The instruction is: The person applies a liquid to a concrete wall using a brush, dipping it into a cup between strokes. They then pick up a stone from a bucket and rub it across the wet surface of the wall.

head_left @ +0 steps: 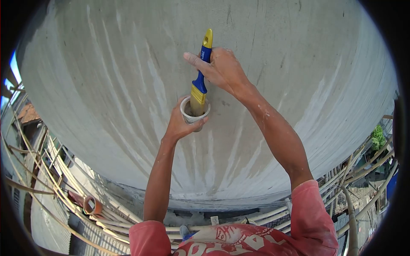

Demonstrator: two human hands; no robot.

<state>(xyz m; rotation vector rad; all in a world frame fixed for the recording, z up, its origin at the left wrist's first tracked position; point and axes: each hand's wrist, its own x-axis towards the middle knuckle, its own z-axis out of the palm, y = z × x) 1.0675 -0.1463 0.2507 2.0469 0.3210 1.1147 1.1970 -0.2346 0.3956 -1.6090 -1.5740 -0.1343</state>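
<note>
My left hand [184, 123] is wrapped round a small pale cup [187, 117], held in front of a grey plastered wall [141, 85]. In my right hand [222, 70] is a paintbrush [200, 81] with a blue and yellow handle. The brush points down, its bristles inside the cup's mouth. My right thumb sticks out to the left across the handle. What the cup contains is dark and hard to make out. White streaks run down the wall behind both hands.
Bamboo poles [72, 187] form scaffolding below and on both sides. An orange-brown round container [92, 205] stands among the poles at the lower left. Corrugated roofing [47, 222] lies farther down, and a green plant [378, 138] shows at the right.
</note>
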